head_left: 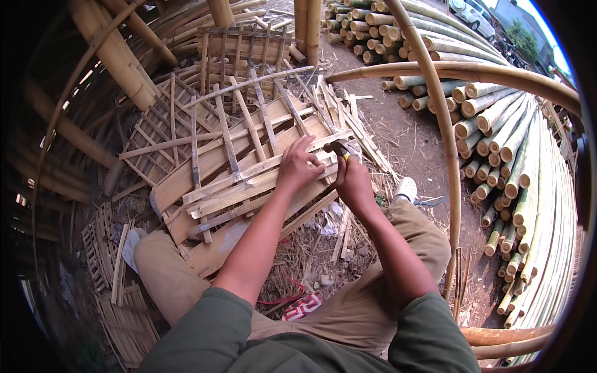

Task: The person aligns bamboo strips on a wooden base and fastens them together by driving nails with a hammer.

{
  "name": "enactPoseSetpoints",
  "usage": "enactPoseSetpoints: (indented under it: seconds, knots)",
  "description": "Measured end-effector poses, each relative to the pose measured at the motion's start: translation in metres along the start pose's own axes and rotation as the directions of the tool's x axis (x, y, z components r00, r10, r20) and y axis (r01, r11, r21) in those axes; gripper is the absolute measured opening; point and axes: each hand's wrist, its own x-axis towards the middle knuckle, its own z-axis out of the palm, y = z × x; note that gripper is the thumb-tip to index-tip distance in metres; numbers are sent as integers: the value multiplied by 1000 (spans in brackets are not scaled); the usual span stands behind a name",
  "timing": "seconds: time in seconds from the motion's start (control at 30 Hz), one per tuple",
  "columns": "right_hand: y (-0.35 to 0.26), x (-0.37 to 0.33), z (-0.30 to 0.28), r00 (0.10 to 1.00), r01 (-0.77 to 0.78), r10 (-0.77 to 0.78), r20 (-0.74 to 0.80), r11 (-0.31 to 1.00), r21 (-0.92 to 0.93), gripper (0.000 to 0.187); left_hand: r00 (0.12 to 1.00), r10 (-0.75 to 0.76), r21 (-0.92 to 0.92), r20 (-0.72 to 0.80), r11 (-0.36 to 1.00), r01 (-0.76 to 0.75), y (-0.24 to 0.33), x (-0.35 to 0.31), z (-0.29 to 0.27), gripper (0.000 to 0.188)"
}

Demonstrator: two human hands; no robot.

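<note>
A hammer (pixel 339 148) with a dark metal head is gripped in my right hand (pixel 356 185), its head close above the right part of the slats. My left hand (pixel 300 164) rests on the pale bamboo slats (pixel 249 189) just left of the hammer. Its thumb and fingers are curled together; whatever is between them is too small to make out. The slats lie side by side across thinner crosswise strips (pixel 225 130), forming a lattice panel. Beneath the panel are wide wooden boards (pixel 177 186), slanting up to the right.
Finished-looking lattice panels (pixel 239 53) stand and lie beyond and to the left. Loose bamboo strips (pixel 367 140) are piled right of the work. Large stacks of cut bamboo poles (pixel 497 143) fill the right side. A curved bamboo post (pixel 451 155) rises near my right knee.
</note>
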Motion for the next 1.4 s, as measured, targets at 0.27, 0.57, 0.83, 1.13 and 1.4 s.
enactPoseSetpoints:
  seconds: [0.27, 0.57, 0.83, 1.13, 1.4]
  knots:
    - [12, -2, 16, 999, 36, -34, 38, 997, -70, 36, 999, 22, 8, 40, 1000, -23, -1, 1, -2, 16]
    - [11, -5, 11, 999, -28, 29, 32, 999, -24, 35, 999, -17, 32, 43, 999, 15, 2, 3, -2, 25]
    - [9, -10, 14, 993, -30, 39, 110, 996, -84, 39, 1000, 19, 33, 14, 999, -19, 0, 2, 0, 22]
    - [7, -10, 13, 992, -42, 51, 114, 996, -80, 39, 995, 84, -119, -57, 989, -91, -10, 3, 3, 13]
    - [6, -11, 14, 989, -56, 65, 129, 996, -76, 38, 985, 159, -39, -59, 986, -162, -14, 1, 7, 12]
